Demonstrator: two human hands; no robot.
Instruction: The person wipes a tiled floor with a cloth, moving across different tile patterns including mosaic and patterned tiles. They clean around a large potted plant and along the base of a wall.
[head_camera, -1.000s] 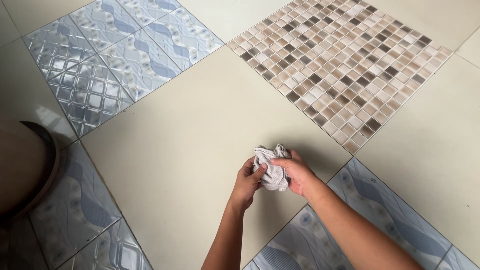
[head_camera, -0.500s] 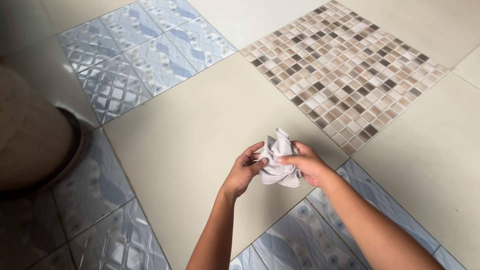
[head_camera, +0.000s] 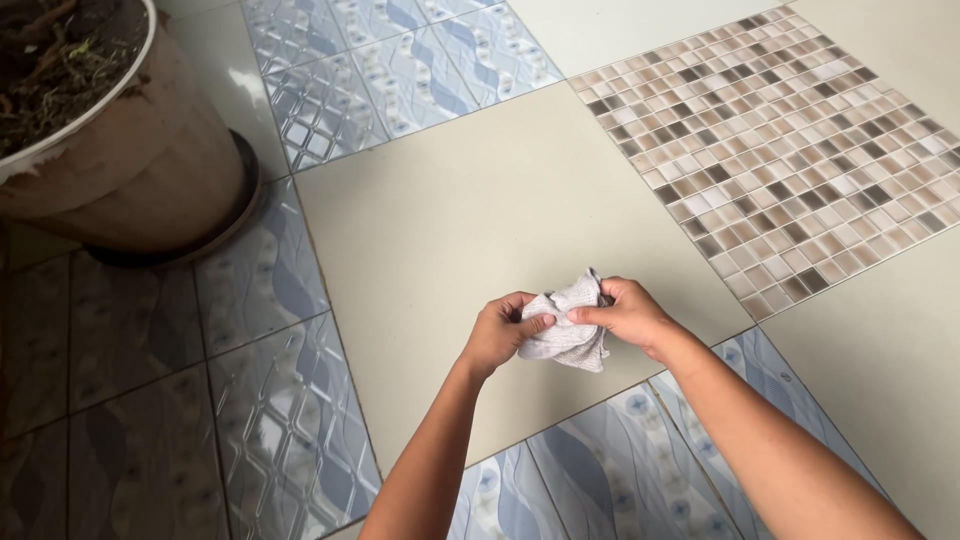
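The left hand (head_camera: 500, 330) and the right hand (head_camera: 632, 315) meet at the middle of the view, both closed on a crumpled pale grey cloth (head_camera: 566, 335) that is bunched between them. The left hand curls its fingers around the cloth's left side, with the thumb pressed across the front of the bundle, while the right hand pinches the upper right part between thumb and fingers. A small fold of the cloth sticks up between the two hands, and a loose flap hangs down under the right hand. Whether the cloth touches the floor cannot be told; it is held over a large plain cream tile (head_camera: 470, 220), near that tile's lower corner. Both bare forearms run down to the bottom edge of the picture, the right one crossing a blue-grey tile with a wavy pattern (head_camera: 620, 470). To the upper right of the hands lies a tile with a brown and beige mosaic of small squares (head_camera: 800, 140). More blue-grey patterned tiles (head_camera: 280, 420) fill the left side of the floor. In the upper left corner stands a brown plant pot (head_camera: 140, 170) with a pale rim, well apart from the hands.
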